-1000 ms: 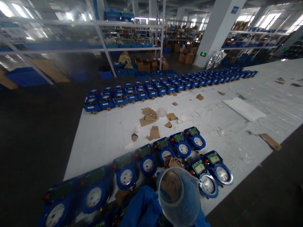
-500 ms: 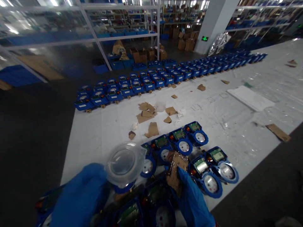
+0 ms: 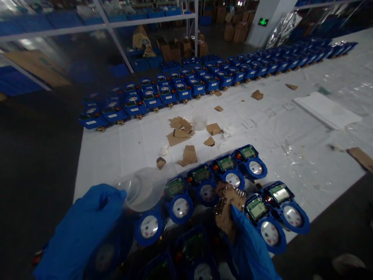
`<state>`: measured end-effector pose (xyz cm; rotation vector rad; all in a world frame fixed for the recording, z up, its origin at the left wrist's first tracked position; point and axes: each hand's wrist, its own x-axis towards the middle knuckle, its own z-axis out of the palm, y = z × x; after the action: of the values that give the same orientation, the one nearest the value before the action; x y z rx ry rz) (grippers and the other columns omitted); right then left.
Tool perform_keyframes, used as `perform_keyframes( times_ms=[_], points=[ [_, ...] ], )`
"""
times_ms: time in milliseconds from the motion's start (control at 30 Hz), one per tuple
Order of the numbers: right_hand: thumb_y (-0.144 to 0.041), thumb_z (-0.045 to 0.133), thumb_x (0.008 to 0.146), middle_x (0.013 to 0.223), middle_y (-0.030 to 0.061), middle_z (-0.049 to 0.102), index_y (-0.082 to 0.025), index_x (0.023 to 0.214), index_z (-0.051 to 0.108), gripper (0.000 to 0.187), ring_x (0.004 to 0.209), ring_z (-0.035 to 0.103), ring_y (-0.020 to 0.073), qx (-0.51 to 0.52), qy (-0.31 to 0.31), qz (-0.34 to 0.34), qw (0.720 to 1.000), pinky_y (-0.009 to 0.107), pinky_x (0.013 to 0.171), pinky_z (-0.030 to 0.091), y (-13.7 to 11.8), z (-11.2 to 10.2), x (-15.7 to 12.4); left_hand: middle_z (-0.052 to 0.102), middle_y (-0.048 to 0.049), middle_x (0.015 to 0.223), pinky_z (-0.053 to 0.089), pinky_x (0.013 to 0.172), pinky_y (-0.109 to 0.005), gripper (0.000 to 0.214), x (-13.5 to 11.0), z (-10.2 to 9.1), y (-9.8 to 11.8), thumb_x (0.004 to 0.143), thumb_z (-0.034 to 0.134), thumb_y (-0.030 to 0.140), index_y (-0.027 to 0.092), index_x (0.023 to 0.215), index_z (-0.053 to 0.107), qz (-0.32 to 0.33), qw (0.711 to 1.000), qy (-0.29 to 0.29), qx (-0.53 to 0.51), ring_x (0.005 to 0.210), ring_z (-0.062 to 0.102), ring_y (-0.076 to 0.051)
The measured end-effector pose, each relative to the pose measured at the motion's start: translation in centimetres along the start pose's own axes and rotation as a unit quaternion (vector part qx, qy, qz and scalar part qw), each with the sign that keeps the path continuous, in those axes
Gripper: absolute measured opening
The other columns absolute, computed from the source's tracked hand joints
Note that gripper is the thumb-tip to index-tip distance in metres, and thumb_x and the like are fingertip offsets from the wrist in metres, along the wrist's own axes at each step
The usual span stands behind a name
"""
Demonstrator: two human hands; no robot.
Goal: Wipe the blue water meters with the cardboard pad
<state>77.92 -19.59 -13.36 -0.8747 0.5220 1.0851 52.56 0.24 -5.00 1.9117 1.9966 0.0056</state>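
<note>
My left hand (image 3: 87, 229), in a blue glove, grips a clear plastic cup (image 3: 141, 188) by its rim, above the near row of blue water meters (image 3: 204, 182). My right hand (image 3: 250, 249), also gloved in blue, pinches a crumpled brown piece of cardboard (image 3: 229, 206) held over the meters. The meters have round white dials and green displays and lie in two short rows on a white sheet (image 3: 279, 144).
A long double row of blue meters (image 3: 204, 79) runs along the sheet's far edge. Torn cardboard scraps (image 3: 183, 134) and another clear cup (image 3: 199, 120) lie mid-sheet. A white panel (image 3: 326, 111) lies at right. Shelving and cardboard boxes (image 3: 171, 48) stand behind; dark floor on the left.
The cup has swung from the middle over to the left and dropped lower in my left hand. My right hand has come into view holding the cardboard piece. The view has tilted down.
</note>
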Motion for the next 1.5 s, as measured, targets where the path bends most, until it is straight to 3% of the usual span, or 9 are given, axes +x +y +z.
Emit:
perform_keyframes(
  times_ms=[167, 333, 667, 933, 1167, 1500],
  points=[
    [-0.035, 0.079, 0.081, 0.117, 0.0075, 0.076, -0.027, 0.141, 0.055, 0.065, 0.106, 0.071, 0.0285, -0.020, 0.008, 0.007, 1.000, 0.048, 0.097, 0.058, 0.0, 0.9, 0.7, 0.060, 0.0037, 0.078, 0.045, 0.061, -0.031, 0.029, 1.3, 0.9, 0.2, 0.092, 0.042, 0.054, 0.030, 0.086, 0.056, -0.009, 0.996, 0.008, 0.085, 0.071, 0.061, -0.019],
    [-0.035, 0.078, 0.083, 0.115, 0.0068, 0.076, -0.027, 0.139, 0.057, 0.061, 0.108, 0.070, 0.0286, -0.031, 0.022, 0.007, 0.999, 0.050, 0.098, 0.057, 0.4, 1.2, 1.1, 0.058, 0.0032, 0.075, 0.045, 0.061, -0.030, 0.024, 2.0, 1.4, 0.7, 0.091, 0.042, 0.047, 0.029, 0.084, 0.056, 0.010, 0.995, -0.009, 0.098, 0.068, 0.059, -0.017],
    [-0.038, 0.078, 0.084, 0.114, 0.0065, 0.077, -0.027, 0.139, 0.057, 0.060, 0.108, 0.070, 0.0272, -0.018, -0.009, 0.031, 0.999, 0.049, 0.100, 0.056, 0.7, -0.2, 2.3, 0.058, 0.0011, 0.068, 0.044, 0.061, -0.030, 0.036, 1.9, 0.7, 3.3, 0.094, 0.033, 0.047, 0.025, 0.073, 0.052, 0.062, 0.987, -0.038, 0.147, 0.066, 0.057, -0.018],
    [-0.037, 0.074, 0.087, 0.127, 0.0051, 0.072, -0.031, 0.141, 0.055, 0.058, 0.108, 0.070, 0.0259, -0.017, -0.015, 0.021, 1.000, 0.046, 0.100, 0.056, 0.3, 0.2, 1.7, 0.058, 0.0015, 0.068, 0.043, 0.062, -0.030, 0.036, 2.0, 0.6, 3.6, 0.095, 0.031, 0.043, 0.025, 0.073, 0.053, 0.097, 0.980, -0.038, 0.171, 0.064, 0.055, -0.017],
    [-0.036, 0.074, 0.087, 0.115, 0.0073, 0.076, -0.025, 0.133, 0.063, 0.049, 0.111, 0.069, 0.0275, -0.002, -0.026, 0.031, 0.999, 0.048, 0.100, 0.055, -0.1, 0.1, 1.8, 0.059, 0.0002, 0.073, 0.043, 0.064, -0.032, 0.039, 1.6, 0.3, 5.1, 0.095, 0.026, 0.047, 0.026, 0.077, 0.053, 0.081, 0.974, -0.071, 0.198, 0.067, 0.055, -0.018],
    [-0.032, 0.077, 0.084, 0.119, 0.0046, 0.076, -0.029, 0.134, 0.062, 0.052, 0.108, 0.071, 0.0269, -0.001, 0.003, 0.013, 1.000, 0.048, 0.100, 0.056, -0.4, 0.3, 1.8, 0.060, -0.0007, 0.076, 0.044, 0.065, -0.034, 0.038, 1.3, 0.2, 6.7, 0.094, 0.027, 0.046, 0.026, 0.079, 0.055, 0.077, 0.968, -0.088, 0.222, 0.066, 0.058, -0.019]
  ],
)
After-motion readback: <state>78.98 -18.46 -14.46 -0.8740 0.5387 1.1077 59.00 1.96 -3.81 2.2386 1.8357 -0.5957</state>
